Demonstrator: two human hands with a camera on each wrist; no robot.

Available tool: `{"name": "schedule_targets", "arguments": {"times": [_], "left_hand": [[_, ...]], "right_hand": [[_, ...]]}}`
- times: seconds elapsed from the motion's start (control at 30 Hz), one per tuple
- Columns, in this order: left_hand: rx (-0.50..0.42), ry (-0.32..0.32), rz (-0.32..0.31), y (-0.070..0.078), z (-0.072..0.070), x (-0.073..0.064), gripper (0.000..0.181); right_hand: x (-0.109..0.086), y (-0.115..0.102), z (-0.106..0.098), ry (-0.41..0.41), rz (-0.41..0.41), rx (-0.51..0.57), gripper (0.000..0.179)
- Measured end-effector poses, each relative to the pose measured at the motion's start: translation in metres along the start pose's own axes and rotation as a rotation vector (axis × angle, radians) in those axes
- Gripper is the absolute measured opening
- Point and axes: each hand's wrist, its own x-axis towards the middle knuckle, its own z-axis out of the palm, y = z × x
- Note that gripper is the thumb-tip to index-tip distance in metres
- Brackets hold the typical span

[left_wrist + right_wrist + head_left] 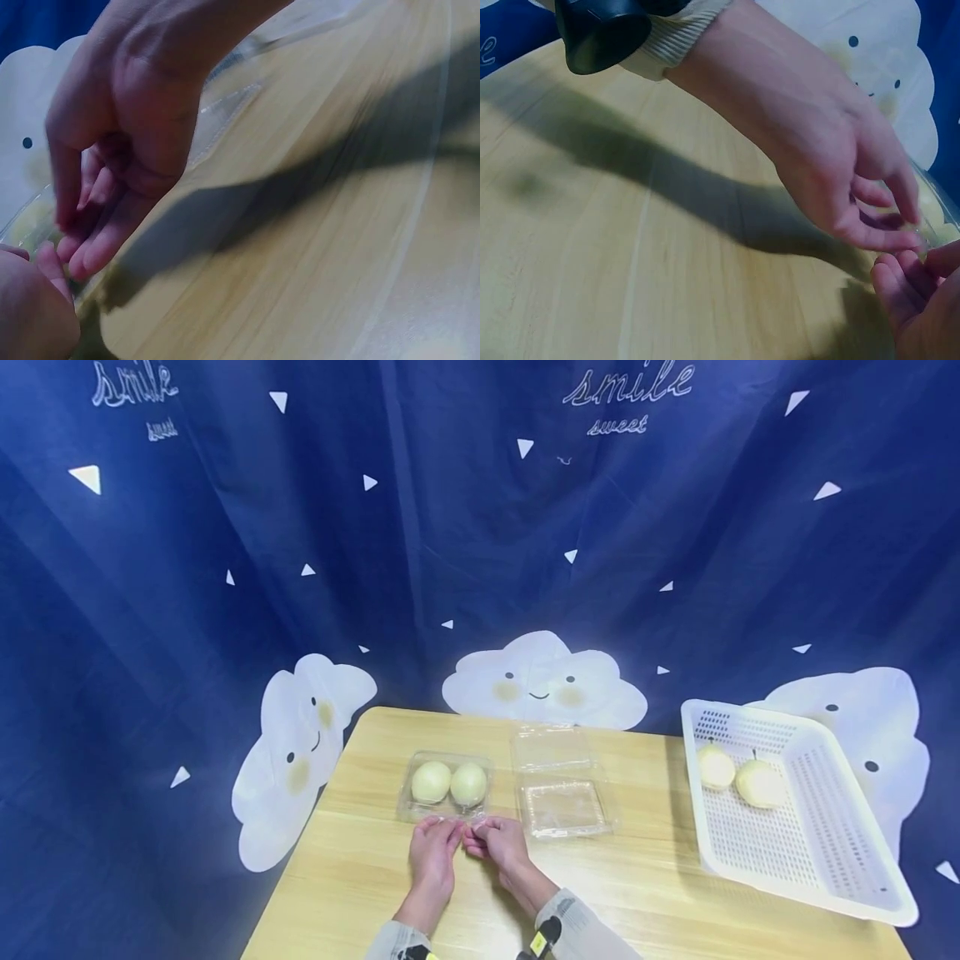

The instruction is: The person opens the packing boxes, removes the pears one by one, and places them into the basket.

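Left hand (433, 847) and right hand (501, 842), fingers clamped on the box's (407, 807) near edge, pears (431, 782) just beyond them! Even pressure from both looks wise, keeping it flat.

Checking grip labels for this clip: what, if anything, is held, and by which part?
The clear container with two pale fruits inside: the left hand and right hand appear to pinch its near edge.

Navy curtain (480, 518) is hanging behind wood-grain tabletop (648, 827). White triangles (87, 477) are dotting curtain. Three cloud-face prints (543, 681) are showing along lower portion. "Smile sweet" lettering (628, 387) is repeating near top.
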Motion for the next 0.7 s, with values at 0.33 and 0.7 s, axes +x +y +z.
{"name": "schedule_targets", "arguments": {"times": [0.33, 0.7], "left_hand": [[0.057, -0.015, -0.012, -0.004, -0.001, 0.002, 0.038], [0.010, -0.099, -0.023, 0.005, -0.007, 0.008, 0.030]], "right_hand": [[-0.005, -0.003, -0.001, -0.043, 0.018, -0.015, 0.018], [-0.006, -0.012, -0.006, 0.110, -0.091, -0.047, 0.032]]}}
